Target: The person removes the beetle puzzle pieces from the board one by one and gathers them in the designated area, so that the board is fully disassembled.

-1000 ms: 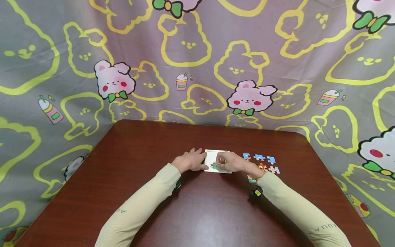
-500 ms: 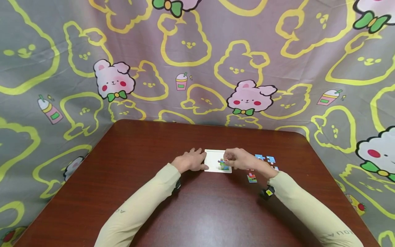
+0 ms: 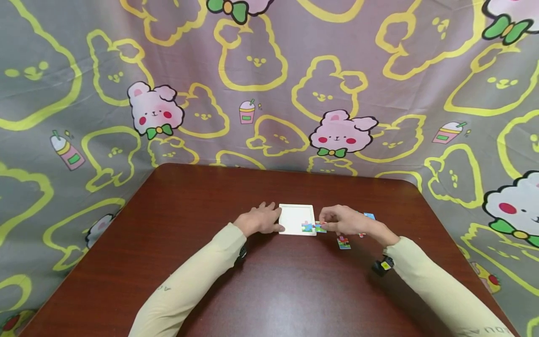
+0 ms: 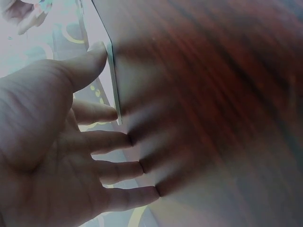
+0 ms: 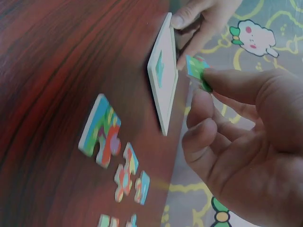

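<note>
A white puzzle tray (image 3: 293,216) lies flat on the table, with a blue-and-green jigsaw piece (image 3: 307,227) in its near right corner. My left hand (image 3: 262,219) rests at the tray's left side, fingers spread and straight; thumb and index finger touch the tray's edge in the left wrist view. Just past the tray's right edge, my right hand (image 3: 346,220) pinches another jigsaw piece (image 5: 195,71), green and blue, between thumb and fingers. That piece is raised above the table in the right wrist view. The fingers cover part of it.
One loose jigsaw piece (image 3: 344,243), red and green, lies on the brown table (image 3: 269,285) right of the tray. Several more pieces (image 5: 124,176) lie beyond it, partly hidden by my right hand in the head view. A patterned cloth (image 3: 269,93) hangs behind the table.
My right hand has moved right, from over the tray to just beyond its right edge, uncovering the piece in the near right corner. My left hand has stayed in place.
</note>
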